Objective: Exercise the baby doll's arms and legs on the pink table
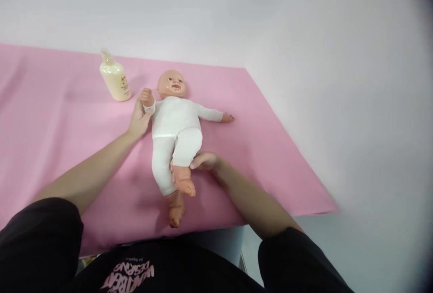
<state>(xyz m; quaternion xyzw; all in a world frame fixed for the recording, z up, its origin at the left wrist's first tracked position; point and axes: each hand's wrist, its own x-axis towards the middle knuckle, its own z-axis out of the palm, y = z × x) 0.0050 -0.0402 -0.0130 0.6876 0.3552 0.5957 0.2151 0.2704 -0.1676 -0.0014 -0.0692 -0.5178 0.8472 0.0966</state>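
Black shirt (142,270) with pink lettering fills the bottom edge, your dark sleeves on both sides. Both your forearms reach out over the pink cloth (61,117) covering the surface. Doll (176,123) lies face-up near the middle of the cloth, head away from you, dressed in a white suit, bare feet toward you. Your left hand (139,119) is at the doll's raised arm, fingers closed around the wrist just under its small fist, beside the head. Your right hand (203,161) sits at the doll's bent leg, fingers curled on the lower leg near the ankle; that leg crosses over the straight one, foot pointing at you. Doll's other arm lies stretched out flat on the cloth, untouched. Cream bottle (115,77) stands slightly tilted-looking on the cloth, near your left hand, apart from the doll's head. Pale wall behind, grey floor to the right of the cloth's edge.
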